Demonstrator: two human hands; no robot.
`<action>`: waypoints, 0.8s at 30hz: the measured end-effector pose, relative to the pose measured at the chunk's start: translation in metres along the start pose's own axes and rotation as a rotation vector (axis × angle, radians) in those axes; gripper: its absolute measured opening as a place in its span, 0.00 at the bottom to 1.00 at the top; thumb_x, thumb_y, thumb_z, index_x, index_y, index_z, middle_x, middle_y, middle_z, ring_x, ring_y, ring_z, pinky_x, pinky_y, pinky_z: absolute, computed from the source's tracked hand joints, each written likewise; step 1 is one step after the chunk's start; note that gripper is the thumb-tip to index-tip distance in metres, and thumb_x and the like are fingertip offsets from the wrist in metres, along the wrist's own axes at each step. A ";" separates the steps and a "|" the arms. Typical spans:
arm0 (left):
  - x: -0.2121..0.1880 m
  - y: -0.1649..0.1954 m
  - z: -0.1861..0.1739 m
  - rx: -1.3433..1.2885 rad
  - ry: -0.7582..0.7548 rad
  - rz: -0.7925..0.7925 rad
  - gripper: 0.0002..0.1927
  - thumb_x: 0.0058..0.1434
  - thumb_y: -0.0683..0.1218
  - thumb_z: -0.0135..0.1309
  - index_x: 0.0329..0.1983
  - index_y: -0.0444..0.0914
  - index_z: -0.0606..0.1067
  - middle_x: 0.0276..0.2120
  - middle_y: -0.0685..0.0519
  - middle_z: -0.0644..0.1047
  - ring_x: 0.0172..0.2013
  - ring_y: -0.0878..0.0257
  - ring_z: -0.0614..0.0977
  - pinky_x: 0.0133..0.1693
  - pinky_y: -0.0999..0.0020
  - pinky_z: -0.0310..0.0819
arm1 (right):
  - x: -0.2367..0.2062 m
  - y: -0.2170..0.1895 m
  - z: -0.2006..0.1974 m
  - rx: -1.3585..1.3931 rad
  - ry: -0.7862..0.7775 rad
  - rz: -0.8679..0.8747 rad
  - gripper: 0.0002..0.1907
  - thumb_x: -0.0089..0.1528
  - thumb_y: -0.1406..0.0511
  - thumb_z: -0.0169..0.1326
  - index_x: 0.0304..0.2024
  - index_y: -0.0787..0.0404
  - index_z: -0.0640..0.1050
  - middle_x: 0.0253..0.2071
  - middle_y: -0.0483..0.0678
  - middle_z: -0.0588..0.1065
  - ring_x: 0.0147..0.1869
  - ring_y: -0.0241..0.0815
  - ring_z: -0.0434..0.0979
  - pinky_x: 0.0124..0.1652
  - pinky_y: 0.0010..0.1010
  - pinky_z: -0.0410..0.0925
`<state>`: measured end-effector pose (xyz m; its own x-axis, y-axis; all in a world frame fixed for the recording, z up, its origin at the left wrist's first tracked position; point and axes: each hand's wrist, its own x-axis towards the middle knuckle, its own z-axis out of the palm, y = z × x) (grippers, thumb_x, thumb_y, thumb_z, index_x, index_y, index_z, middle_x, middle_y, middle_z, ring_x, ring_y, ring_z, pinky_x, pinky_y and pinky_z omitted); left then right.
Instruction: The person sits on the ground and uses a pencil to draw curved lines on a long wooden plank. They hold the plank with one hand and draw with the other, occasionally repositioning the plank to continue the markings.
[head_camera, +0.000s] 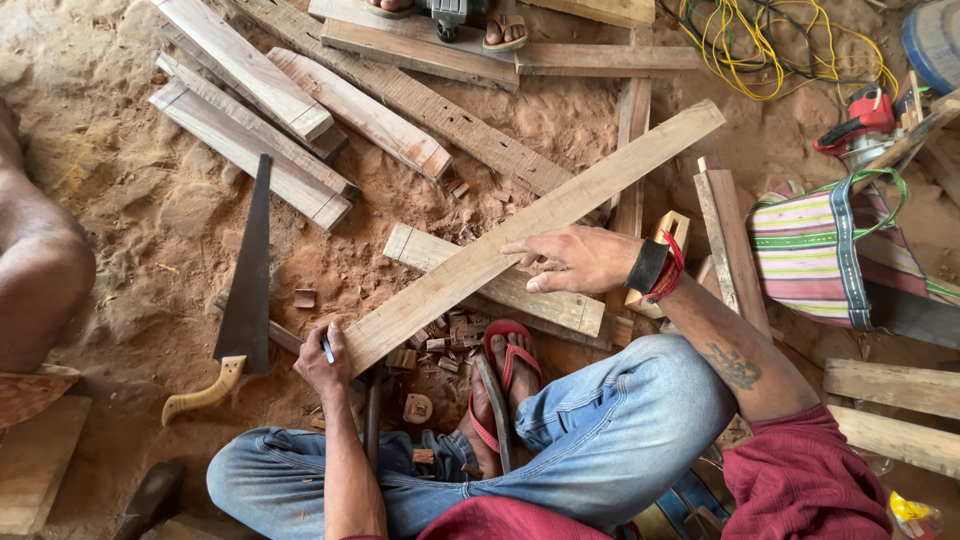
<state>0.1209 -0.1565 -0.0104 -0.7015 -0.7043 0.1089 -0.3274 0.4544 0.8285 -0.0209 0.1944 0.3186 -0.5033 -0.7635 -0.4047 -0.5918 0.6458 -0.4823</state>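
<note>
Plank: a long pale wooden plank (530, 232) lies slantwise over the sawdust floor (130, 200), its near end by the person's knee, its far end up at the right, resting across other boards.
Left hand: the left hand (322, 362) sits at the plank's near end, fingers closed round a small blue-tipped pen (328, 351), its tip touching or just beside the end edge; the view is too small to tell which.
Right hand: the right hand (572, 260) lies flat on the plank near its middle, fingers spread apart and pressing down, gripping nothing.
Step in hand: by my reading, marking the near end of the plank while the other hand pins it down.
Next move calls for: a steady plank and a line drawn square across the end; the pressing hand should not lift until the mark is made.
Handsaw: a handsaw (245, 290) with a pale wooden handle lies on the floor just to the left of the marking hand, within reach and untouched.
Foot: a foot in a red sandal (505, 370) rests under the plank, among small wood offcuts (440, 345).
Around: loose boards (300, 110) at upper left, a striped bag (815, 250) and a red power tool (858, 122) at right.
</note>
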 end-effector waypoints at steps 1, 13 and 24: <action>0.000 0.000 0.000 0.002 0.003 0.007 0.14 0.67 0.53 0.57 0.43 0.39 0.84 0.33 0.43 0.83 0.33 0.54 0.85 0.38 0.57 0.81 | 0.000 0.000 0.000 0.005 0.000 -0.004 0.38 0.63 0.49 0.54 0.73 0.50 0.61 0.55 0.52 0.77 0.59 0.52 0.77 0.58 0.41 0.70; 0.002 -0.005 0.003 0.021 -0.024 -0.021 0.15 0.68 0.53 0.56 0.43 0.38 0.84 0.34 0.41 0.83 0.33 0.53 0.85 0.36 0.57 0.81 | 0.001 -0.003 -0.003 0.003 -0.007 0.033 0.38 0.62 0.49 0.55 0.73 0.49 0.61 0.55 0.52 0.78 0.59 0.52 0.78 0.57 0.41 0.71; 0.001 -0.002 0.001 0.013 -0.011 0.008 0.14 0.67 0.52 0.56 0.43 0.38 0.84 0.35 0.41 0.83 0.33 0.53 0.85 0.37 0.57 0.81 | 0.005 0.016 0.007 -0.001 0.125 -0.156 0.35 0.72 0.43 0.30 0.70 0.55 0.68 0.63 0.59 0.74 0.65 0.54 0.75 0.61 0.45 0.67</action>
<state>0.1198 -0.1579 -0.0122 -0.7114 -0.6941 0.1096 -0.3296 0.4673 0.8204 -0.0281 0.2012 0.3033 -0.4799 -0.8479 -0.2253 -0.6693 0.5199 -0.5308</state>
